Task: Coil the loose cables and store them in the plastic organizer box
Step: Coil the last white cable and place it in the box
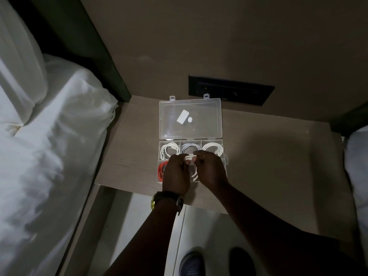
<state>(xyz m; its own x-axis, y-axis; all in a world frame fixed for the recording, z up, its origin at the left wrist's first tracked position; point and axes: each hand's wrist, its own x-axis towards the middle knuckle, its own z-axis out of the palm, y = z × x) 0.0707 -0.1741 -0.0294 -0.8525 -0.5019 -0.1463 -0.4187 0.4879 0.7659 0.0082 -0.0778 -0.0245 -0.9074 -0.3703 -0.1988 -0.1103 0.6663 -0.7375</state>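
A clear plastic organizer box (224,156) lies open on a wooden bedside table (268,156), its lid (211,118) folded back toward the wall. The far row holds a white coil (169,150), a greyish coil (188,148) and another white coil (212,148). A red coil (161,170) lies in the near left compartment. My left hand (176,174) and my right hand (210,169) are together over the near middle compartment, both pinching a white cable (191,157) whose loops hang down between them. The near right compartment is hidden by my right hand.
A white bed with pillows (49,146) borders the table on the left, and more white bedding (358,166) on the right. A black socket panel (231,89) is on the wall behind the box. White labels (183,116) stick to the lid. My shoes (192,263) show below.
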